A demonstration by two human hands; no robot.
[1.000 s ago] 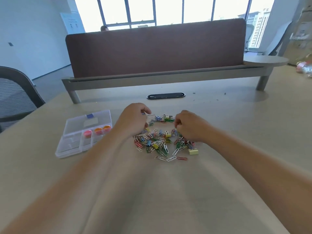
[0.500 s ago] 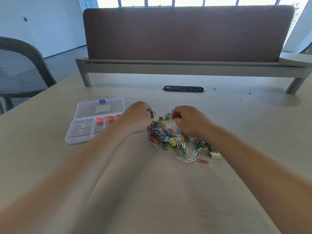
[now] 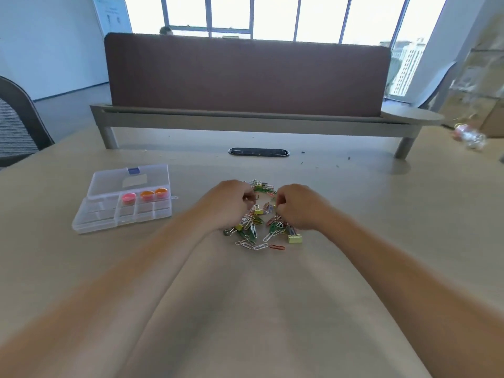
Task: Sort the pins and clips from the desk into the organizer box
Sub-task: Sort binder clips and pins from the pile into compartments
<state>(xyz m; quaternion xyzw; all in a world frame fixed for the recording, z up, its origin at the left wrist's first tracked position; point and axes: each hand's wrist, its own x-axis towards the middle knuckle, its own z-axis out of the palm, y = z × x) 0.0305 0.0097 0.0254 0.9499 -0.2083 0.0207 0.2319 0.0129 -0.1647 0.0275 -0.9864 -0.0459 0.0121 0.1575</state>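
Head view: both hands sit over the pile of clips [image 3: 259, 222] on the desk [image 3: 354, 214], much as they did a second ago, so the sorting has hardly advanced. The left hand [image 3: 229, 203] is curled, its fingertips pinched together near a small metal piece, though I cannot tell whether it truly holds one. The right hand [image 3: 297, 207] is likewise curled, fingers drawn together at the pile's edge; whether it grips a clip is unclear.

Since half a second ago, the pile looks slightly more gathered between the hands, which suggests picking is still at the separating stage.

The organizer box [image 3: 122, 203] lies open to the left, well apart from the pile, its long axis running left to right, lid hinged back away from the person. Three round coloured pieces [image 3: 144, 196] sit in its rear compartments; the front ones look empty. A yellow binder clip [image 3: 295, 238] lies at the pile's right edge.
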